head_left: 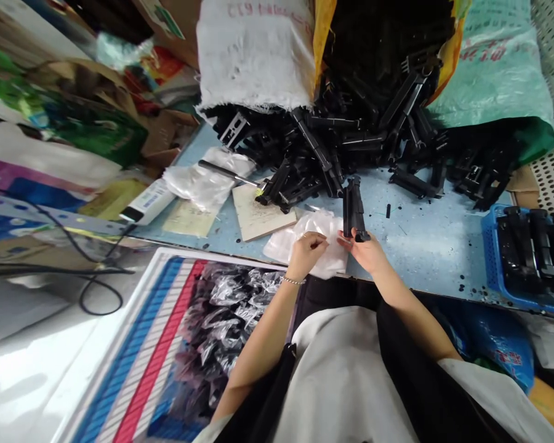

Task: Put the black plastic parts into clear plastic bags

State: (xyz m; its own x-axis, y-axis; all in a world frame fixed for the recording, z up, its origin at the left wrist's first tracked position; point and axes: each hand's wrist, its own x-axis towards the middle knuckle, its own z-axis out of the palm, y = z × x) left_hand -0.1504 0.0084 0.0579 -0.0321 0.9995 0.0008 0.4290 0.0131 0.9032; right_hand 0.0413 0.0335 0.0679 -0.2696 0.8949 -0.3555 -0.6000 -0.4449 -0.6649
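Blue worktable (436, 246), one, across mid-frame; striped container (141, 369), one, lower left, wrapped pieces inside past my counting; heap of black parts (314, 147), one, top centre, likewise uncounted; blue basket (492, 252), one, right edge; clear bags (332, 253), one stack, centre. Held black part (353, 206), one, centre, long axis near vertical, right hand (367, 249) gripping its lower end. Left hand (307, 252): over the bags, fingertips bunched; whether pinching film, I cannot tell. Table's front edge: just below both hands. Open room, scrap-dotted: between right hand and basket.
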